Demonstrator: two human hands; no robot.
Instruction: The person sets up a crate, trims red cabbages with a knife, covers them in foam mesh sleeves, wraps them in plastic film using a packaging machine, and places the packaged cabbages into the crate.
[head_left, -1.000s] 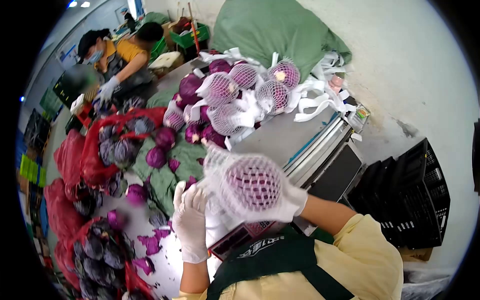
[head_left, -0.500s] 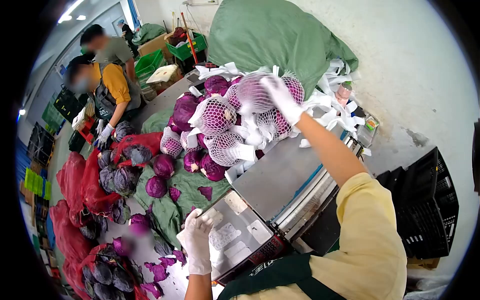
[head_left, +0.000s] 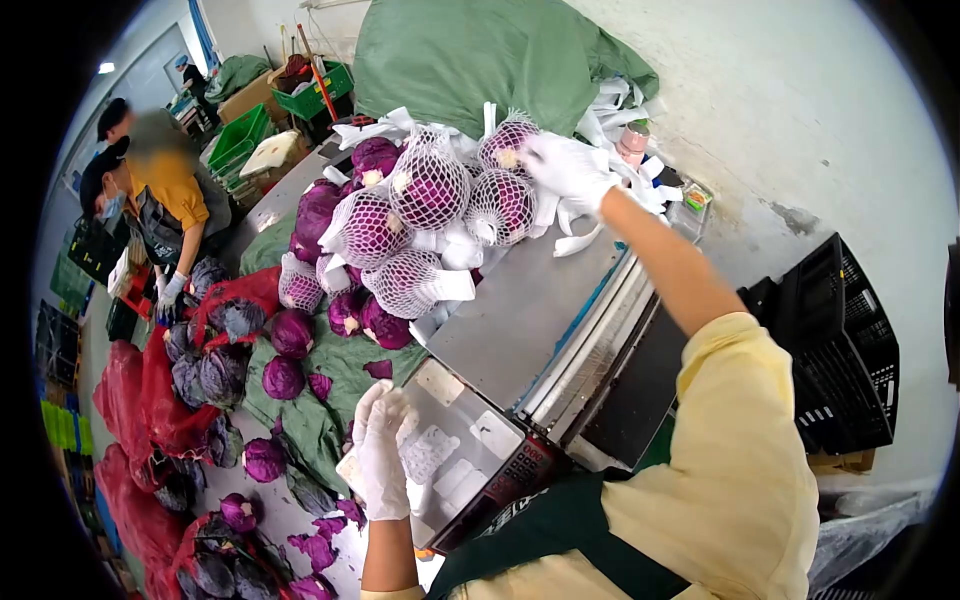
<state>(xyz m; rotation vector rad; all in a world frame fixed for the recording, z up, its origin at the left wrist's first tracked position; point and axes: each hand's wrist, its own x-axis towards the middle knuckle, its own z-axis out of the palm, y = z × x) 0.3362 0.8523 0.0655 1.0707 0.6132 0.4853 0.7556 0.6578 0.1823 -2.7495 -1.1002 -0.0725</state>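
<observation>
My gloved right hand [head_left: 572,168] reaches over the pile with its fingers stretched to the left. Its fingertips are at a netted red cabbage [head_left: 508,135]; whether they touch it, I cannot tell. A larger cabbage in white foam net [head_left: 430,185] sits left of it, on other netted cabbages. My gloved left hand [head_left: 383,445] is over the scale [head_left: 440,392], fingers loosely bent and nothing visible in them. Stickers or pale patches lie on the scale's plate. A cabbage in foam net with a white tail [head_left: 405,285] lies at the pile's front.
A metal-topped wrapping machine [head_left: 520,310] stands beside the scale. Red mesh sacks [head_left: 135,385] of dark cabbages lie at left, near loose purple leaves [head_left: 315,550]. Black crates [head_left: 835,340] stand at right. A co-worker in a yellow top [head_left: 170,190] handles cabbages.
The view has swung right. My right hand has come away from the large netted cabbage, which now rests on the pile, and moved right. My left hand stays over the scale.
</observation>
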